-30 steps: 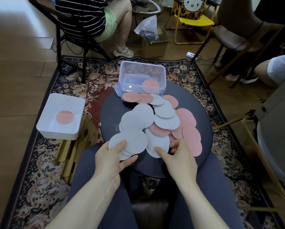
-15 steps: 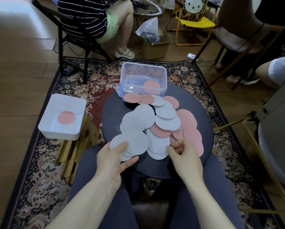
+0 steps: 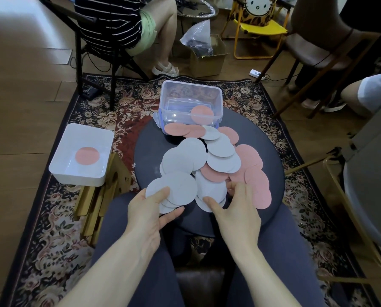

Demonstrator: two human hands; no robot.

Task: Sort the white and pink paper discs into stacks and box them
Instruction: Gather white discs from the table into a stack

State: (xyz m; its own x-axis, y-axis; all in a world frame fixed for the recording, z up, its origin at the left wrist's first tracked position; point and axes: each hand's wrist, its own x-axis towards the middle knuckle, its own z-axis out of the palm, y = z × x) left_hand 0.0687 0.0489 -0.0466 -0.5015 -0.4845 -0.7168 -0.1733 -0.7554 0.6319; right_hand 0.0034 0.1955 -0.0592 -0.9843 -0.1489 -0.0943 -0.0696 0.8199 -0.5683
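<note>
Round dark table [image 3: 271, 151] holds flat, scattered white and pink paper discs [image 3: 220, 160]; left hand [image 3: 149, 209] pinches white discs [image 3: 174, 188], right hand [image 3: 236, 209] fingers spread.

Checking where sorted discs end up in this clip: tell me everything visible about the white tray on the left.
The white tray is a shallow rectangular bin with rounded corners, smooth and opaque, plastic by the look of it. It sits upright and level to the left of the round dark table, apart from it, resting on a low wooden stand over the patterned rug. Inside lies one pink disc, flat near the middle of its floor. Neither hand touches it.
</note>
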